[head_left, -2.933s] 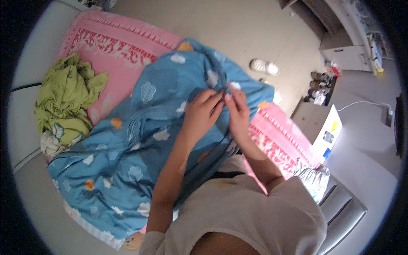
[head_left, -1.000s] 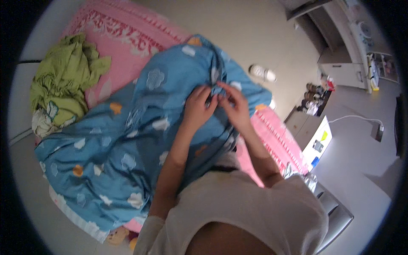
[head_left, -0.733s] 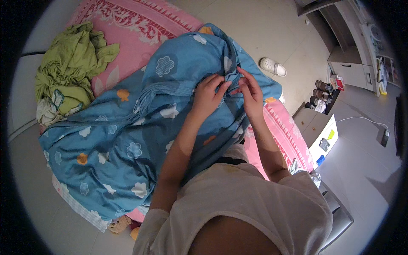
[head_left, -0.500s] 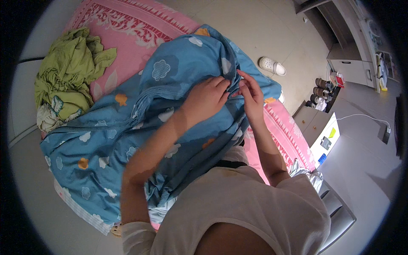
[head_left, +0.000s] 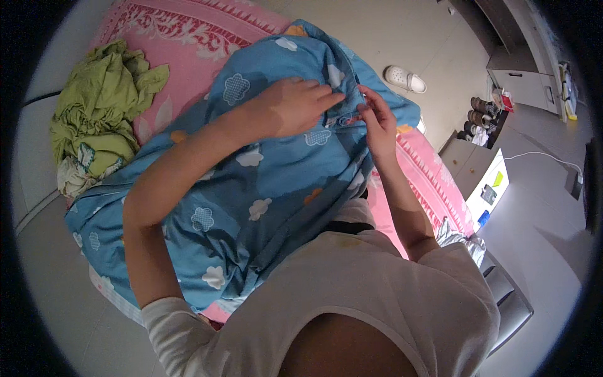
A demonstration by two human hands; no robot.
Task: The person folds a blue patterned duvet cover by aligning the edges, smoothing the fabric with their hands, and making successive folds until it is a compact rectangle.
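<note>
A blue duvet cover (head_left: 251, 210) with white and orange cloud shapes is spread in loose folds before me, across a pink bed covering. My right hand (head_left: 380, 129) pinches the cover's edge on its right side, thumb and fingertips together at a seam. My left hand (head_left: 292, 108) rests on the cloth just left of that spot, its forefinger stretched toward the seam. Its other fingers are partly hidden behind the back of the hand. Between the hands a short gathered piece of the edge shows.
Crumpled green cloth (head_left: 100, 103) lies at the left on the pink bed covering (head_left: 182, 28). A white clog (head_left: 405, 79) sits on the floor beyond the bed. Shoes (head_left: 482, 116), a low cabinet (head_left: 471, 160) and a dark padded seat (head_left: 505, 301) stand to the right.
My left hand has left the edge and moved left across the cover, elbow swung outward. The folded strip along the cover's middle has flattened. The right hand still pinches the edge.
</note>
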